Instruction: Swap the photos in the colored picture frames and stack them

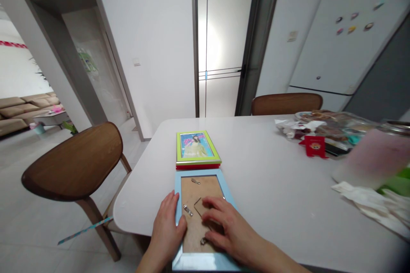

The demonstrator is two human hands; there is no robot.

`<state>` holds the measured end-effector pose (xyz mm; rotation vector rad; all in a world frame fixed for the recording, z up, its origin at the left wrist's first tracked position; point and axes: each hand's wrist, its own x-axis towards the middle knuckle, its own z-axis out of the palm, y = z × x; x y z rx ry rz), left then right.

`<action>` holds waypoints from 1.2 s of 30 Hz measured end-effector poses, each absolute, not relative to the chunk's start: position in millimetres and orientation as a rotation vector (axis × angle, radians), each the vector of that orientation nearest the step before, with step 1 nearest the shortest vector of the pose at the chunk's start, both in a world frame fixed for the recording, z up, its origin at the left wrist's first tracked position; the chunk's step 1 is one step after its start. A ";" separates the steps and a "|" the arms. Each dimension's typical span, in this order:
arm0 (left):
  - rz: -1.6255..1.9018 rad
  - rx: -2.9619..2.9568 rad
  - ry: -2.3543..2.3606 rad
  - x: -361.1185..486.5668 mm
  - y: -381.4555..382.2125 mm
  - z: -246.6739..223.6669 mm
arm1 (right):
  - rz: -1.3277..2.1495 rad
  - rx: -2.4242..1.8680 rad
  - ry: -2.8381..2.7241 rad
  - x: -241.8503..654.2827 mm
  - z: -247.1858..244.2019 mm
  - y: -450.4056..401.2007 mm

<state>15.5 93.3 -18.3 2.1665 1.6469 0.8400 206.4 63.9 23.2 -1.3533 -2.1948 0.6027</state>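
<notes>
A light blue picture frame lies face down at the table's near edge, its brown backing board showing. Several small metal clips sit on the board: one clip near the top, another clip at the left, and a third clip lower down. My left hand rests flat along the frame's left side, thumb over the edge. Over the board's right half, my right hand has its fingers bent and apart, the thumb at the lower clip. The hand hides part of the board and a thin angular outline.
Beyond lies a green picture frame with a princess picture, stacked on a red one. Plastic bags, a red packet and a pinkish container crowd the right side. Wooden chairs stand around the white table.
</notes>
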 end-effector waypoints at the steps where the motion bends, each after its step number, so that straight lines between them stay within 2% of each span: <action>1: 0.854 2.155 1.639 15.6 93.2 -18.1 | 0.572 -1.421 -2.158 205.7 22.7 64.3; 10: 0.878 2.027 1.610 16.5 94.7 -9.8 | 0.467 -1.589 -2.075 198.9 24.9 74.8; 16: 1.181 1.424 1.361 28.0 96.0 14.8 | 0.442 -1.475 -2.057 188.4 47.3 75.7; 19: 1.161 1.272 1.342 15.2 98.0 21.1 | 0.482 -1.392 -1.999 191.3 51.3 78.6; 22: 1.162 1.177 1.377 -14.3 100.1 20.5 | 0.431 -1.519 -1.919 209.7 43.6 85.9; 28: 1.092 1.149 1.488 -75.1 102.2 11.8 | 0.353 -1.914 -1.911 243.2 12.3 95.6; 32: 1.086 1.238 1.628 -97.3 109.9 7.8 | 0.337 -1.952 -1.935 244.5 5.8 98.1; 36: 1.232 1.382 1.821 -88.2 111.9 10.7 | 0.407 -1.906 -1.832 245.3 9.9 101.7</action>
